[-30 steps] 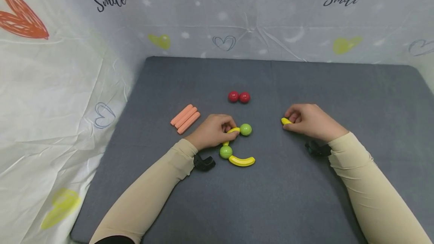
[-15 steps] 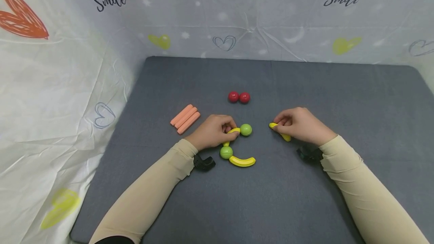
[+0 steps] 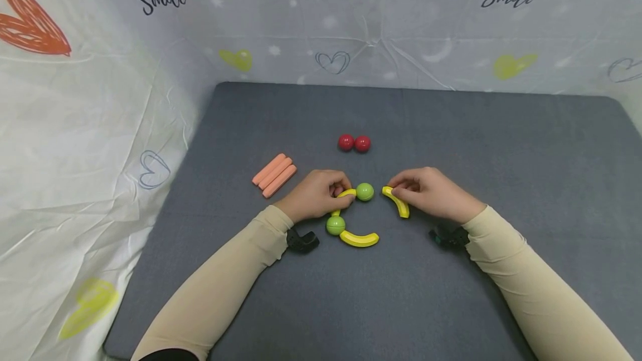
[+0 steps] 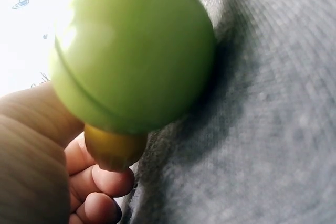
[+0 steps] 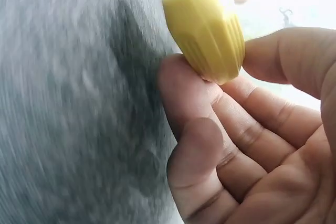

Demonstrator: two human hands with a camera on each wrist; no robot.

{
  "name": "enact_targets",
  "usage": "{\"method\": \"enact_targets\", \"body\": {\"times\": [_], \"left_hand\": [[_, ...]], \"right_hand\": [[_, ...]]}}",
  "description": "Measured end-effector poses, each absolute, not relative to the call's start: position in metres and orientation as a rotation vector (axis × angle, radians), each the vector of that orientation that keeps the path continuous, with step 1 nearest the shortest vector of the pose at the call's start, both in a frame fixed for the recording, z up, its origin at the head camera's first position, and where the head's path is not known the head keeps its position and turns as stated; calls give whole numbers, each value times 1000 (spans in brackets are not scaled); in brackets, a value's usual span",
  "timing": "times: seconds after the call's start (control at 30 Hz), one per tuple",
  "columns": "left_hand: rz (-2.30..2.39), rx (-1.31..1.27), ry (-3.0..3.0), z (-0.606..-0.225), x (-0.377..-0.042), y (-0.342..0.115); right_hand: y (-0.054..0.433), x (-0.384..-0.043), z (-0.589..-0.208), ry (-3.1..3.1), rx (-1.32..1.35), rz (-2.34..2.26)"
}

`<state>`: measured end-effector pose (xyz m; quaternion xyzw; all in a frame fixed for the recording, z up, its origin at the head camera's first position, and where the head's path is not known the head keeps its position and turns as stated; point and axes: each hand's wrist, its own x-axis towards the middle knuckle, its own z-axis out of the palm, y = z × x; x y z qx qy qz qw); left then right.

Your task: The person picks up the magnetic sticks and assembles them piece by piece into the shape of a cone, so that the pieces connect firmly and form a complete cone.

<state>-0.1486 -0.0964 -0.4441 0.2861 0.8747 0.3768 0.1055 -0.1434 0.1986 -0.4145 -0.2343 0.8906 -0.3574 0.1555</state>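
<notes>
My left hand (image 3: 316,194) pinches a yellow banana-shaped piece (image 3: 347,193), partly covered by the fingers. One end of that piece meets a green ball (image 3: 365,191); its lower end meets another green ball (image 3: 335,225), which fills much of the left wrist view. From the lower ball a second yellow banana-shaped piece (image 3: 359,239) curves off to the right on the table. To the right, my right hand (image 3: 435,194) pinches a third banana-shaped piece (image 3: 401,208) between thumb and fingers. A small gap separates its tip from the upper green ball. The right wrist view shows its end (image 5: 207,30) close up.
Two red balls (image 3: 346,142) sit side by side farther back on the grey table (image 3: 481,294). Several pink sticks (image 3: 274,175) lie in a row left of the left hand. A white printed sheet (image 3: 281,27) hangs behind the table.
My right hand has moved left toward the upper green ball, and the banana-shaped piece in it has turned to show more of its length. The left hand has stayed nearly still.
</notes>
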Motion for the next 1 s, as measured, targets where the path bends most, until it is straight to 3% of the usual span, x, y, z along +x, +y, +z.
{"method": "enact_targets", "body": {"times": [1.0], "left_hand": [[1191,913,2399,-442,-152,-104]], "right_hand": [[172,-144,-423,2464,-838,-1100]]}}
